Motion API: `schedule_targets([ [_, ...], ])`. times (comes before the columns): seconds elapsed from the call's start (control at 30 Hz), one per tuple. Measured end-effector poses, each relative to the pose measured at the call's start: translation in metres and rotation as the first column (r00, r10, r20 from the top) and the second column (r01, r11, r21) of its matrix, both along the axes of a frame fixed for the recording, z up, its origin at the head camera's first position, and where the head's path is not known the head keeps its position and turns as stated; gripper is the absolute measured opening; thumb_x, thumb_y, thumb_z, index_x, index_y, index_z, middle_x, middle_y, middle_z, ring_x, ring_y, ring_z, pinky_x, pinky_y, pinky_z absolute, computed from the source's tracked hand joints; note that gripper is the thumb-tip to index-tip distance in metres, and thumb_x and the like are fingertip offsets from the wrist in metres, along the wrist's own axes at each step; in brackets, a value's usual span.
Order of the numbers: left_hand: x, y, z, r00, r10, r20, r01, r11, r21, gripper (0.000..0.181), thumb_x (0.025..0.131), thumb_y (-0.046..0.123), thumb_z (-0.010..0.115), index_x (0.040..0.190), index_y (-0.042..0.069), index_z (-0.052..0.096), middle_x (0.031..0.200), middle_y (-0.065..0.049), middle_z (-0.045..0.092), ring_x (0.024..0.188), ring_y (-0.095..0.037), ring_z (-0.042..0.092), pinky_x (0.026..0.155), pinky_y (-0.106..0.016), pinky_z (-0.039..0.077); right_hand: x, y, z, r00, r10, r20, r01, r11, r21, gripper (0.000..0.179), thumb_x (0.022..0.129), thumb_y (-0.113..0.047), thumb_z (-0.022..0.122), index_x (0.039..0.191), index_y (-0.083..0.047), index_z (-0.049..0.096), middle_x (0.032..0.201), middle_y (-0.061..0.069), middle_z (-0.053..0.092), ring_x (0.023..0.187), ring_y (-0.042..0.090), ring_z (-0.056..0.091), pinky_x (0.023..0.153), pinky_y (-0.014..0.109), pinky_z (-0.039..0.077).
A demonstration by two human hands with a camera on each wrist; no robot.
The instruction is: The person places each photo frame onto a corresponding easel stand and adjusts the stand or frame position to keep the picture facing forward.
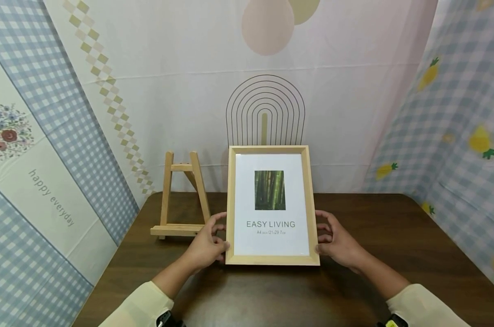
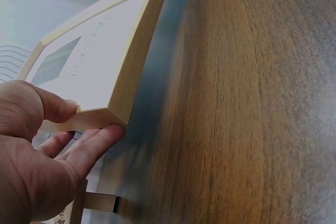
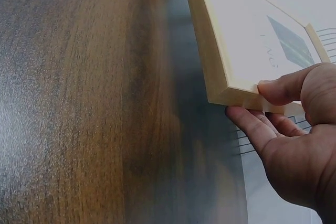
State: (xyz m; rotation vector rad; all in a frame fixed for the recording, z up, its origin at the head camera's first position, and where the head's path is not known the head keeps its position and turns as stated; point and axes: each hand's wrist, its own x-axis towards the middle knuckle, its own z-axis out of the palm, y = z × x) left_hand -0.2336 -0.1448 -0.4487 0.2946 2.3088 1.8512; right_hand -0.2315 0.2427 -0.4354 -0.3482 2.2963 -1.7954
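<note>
Between both hands is a light wooden picture frame [image 1: 271, 260] with a white insert, a small bamboo picture and the words "EASY LIVING". My left hand [image 1: 208, 243] grips its left side near the lower corner, thumb on the front edge and fingers at the side and behind. On the opposite side my right hand [image 1: 338, 240] holds it the same way. Both wrist views show the frame's lower edge raised off the table, the frame tilted back. Just left of the frame stands a small wooden easel [image 1: 177, 229], partly behind my left hand.
A dark brown wooden table [image 1: 361, 218] with rounded back corners lies under everything. Behind it hangs a pale printed cloth [image 1: 181, 104]. Blue checked cloths border the left [image 1: 67, 63] and right [image 1: 467, 77] sides.
</note>
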Motion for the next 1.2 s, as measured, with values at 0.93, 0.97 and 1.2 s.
schedule_targets([
  [0.93,-0.0017,0.0032,-0.0003,0.998,0.026,-0.064,-0.027,1.000,-0.007,0.079,0.091,-0.012,0.066,0.155,0.021,0.035,0.138,-0.022,0.051,0.079,-0.025,0.063,0.054,-0.044,0.057,-0.0030,-0.0009,-0.0020,0.999,-0.023,-0.044,0.025,0.999,0.040,0.090,0.086,0.014,0.066,0.157,-0.014,0.019,0.143,0.032,0.040,0.106,0.037,0.064,0.078,0.044,0.060],
  [0.97,-0.0016,0.0033,0.0000,0.998,0.027,-0.063,-0.027,1.000,-0.006,0.079,0.091,-0.012,0.066,0.155,0.021,0.035,0.137,-0.022,0.051,0.079,-0.025,0.063,0.054,-0.045,0.057,-0.0032,-0.0008,-0.0023,0.999,-0.025,-0.042,0.026,0.999,0.042,0.090,0.086,0.014,0.066,0.157,-0.015,0.019,0.143,0.031,0.041,0.106,0.036,0.064,0.078,0.044,0.060],
  [1.2,-0.0008,0.0029,0.0008,0.998,0.038,-0.060,-0.037,0.999,0.009,0.078,0.090,-0.012,0.066,0.154,0.022,0.036,0.137,-0.022,0.051,0.079,-0.025,0.063,0.054,-0.045,0.057,-0.0040,-0.0004,-0.0057,0.999,-0.030,-0.045,0.032,0.999,0.037,0.089,0.085,0.015,0.065,0.157,-0.015,0.020,0.142,0.031,0.041,0.105,0.037,0.064,0.078,0.043,0.060],
])
